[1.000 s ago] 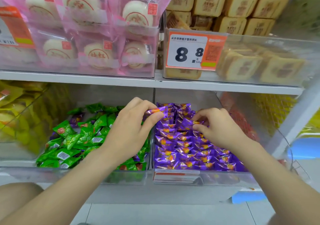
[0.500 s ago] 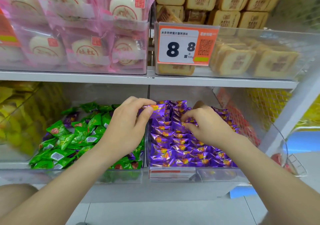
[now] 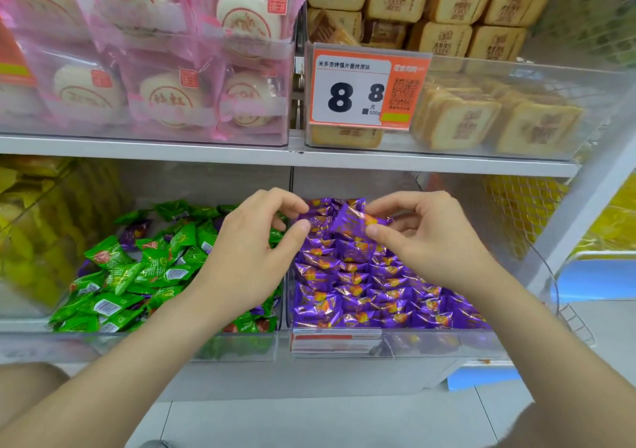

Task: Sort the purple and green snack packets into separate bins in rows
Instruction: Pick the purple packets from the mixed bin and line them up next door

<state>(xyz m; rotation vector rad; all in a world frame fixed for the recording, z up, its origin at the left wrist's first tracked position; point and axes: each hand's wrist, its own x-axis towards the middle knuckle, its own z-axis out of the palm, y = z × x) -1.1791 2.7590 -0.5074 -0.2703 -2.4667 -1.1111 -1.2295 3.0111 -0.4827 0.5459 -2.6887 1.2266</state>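
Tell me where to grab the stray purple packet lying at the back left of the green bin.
Probably best to pinch the stray purple packet across its puffed middle, thumb and forefinger on its long edges, coming in from the front and above. It lies flat and mostly uncovered at the back edge of the green packets, and the shelf overhead blocks a straight-down reach.

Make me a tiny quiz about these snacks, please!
1. True or false: the price tag says 8.8.
2. The right hand pinches a packet of which colour? A green, B purple, C yellow.
3. Fill in: the stray purple packet lies in the left bin among ____ ones.
Key: 1 true; 2 B; 3 green.
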